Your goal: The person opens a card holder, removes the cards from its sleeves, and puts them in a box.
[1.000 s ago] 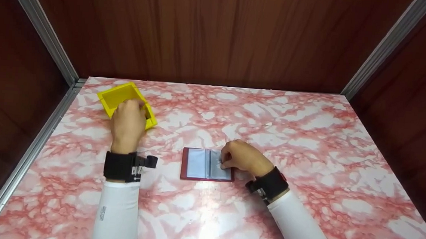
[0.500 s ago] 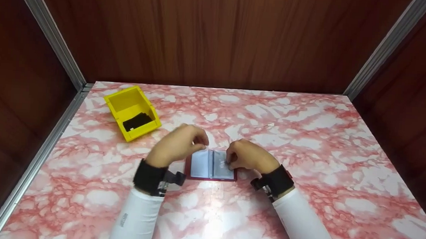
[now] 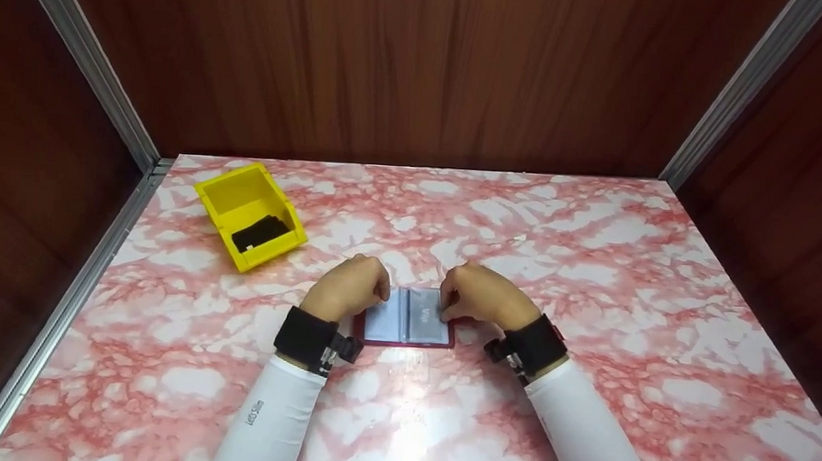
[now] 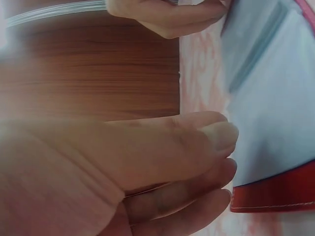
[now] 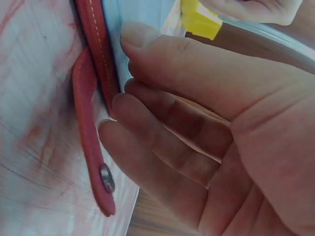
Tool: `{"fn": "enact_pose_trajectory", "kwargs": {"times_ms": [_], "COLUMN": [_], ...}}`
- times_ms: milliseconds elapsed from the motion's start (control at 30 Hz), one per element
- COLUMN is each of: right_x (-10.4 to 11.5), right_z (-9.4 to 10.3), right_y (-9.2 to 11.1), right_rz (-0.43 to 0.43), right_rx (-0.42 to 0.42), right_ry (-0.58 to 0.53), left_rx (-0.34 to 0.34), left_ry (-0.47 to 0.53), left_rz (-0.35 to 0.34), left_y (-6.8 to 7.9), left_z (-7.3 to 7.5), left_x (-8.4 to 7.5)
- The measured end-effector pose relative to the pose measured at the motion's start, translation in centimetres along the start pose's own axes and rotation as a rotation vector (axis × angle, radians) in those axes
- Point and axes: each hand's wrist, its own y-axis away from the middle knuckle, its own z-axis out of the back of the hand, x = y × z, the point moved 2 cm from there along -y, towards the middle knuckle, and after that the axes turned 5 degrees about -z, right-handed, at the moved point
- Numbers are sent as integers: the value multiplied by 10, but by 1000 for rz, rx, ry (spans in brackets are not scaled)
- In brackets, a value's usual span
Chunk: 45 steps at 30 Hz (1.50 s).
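Observation:
A red card holder [image 3: 409, 344] lies spread flat on the table, its clear plastic sleeves showing. Pale "Vip" lettering marks the right-hand sleeve [image 3: 424, 325]. My left hand [image 3: 351, 284] pinches the top edge of the left sleeve [image 4: 275, 113] between thumb and finger; the thumb's tip meets that edge in the left wrist view. At the right side, my right hand [image 3: 486, 295] pinches the right sleeve's edge, its thumb [image 5: 140, 37] over the plastic and the other fingers curled near the red cover. A strap [image 5: 88, 132] with a metal snap sticks out there.
A yellow bin [image 3: 221, 199] stands at the back left with black flat cards [image 3: 260, 233] in it. Red-and-white marbled table surface [image 3: 570, 227] surrounds the holder. Brown wood panels [image 3: 422, 65] and metal rails [image 3: 90, 63] border the table.
My left hand has come out of the yellow bin, moved right and down to the card holder, and settled at its left sleeve. The right hand has stayed at the right sleeve.

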Motion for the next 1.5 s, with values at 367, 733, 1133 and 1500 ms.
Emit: {"fn": "enact_pose_trajectory", "kwargs": {"times_ms": [367,733,1133,1500], "right_x": [3,8,18,30], "right_z": [-3,-9,-17,-29], "right_y": [-2,-5,-11,-6], "right_rz": [4,5,26,41], "right_rx": [-11,-30,-114,-206], "right_ry": [19,42,94,131], "left_rx": [-22,-25,-7,16], "left_ry": [31,47,42,35], "left_rz": [49,39,41,10], "left_y": [-5,-4,-6,-8], "left_z": [-12,-13,-11,-11], "left_x": [8,13,14,12]}}
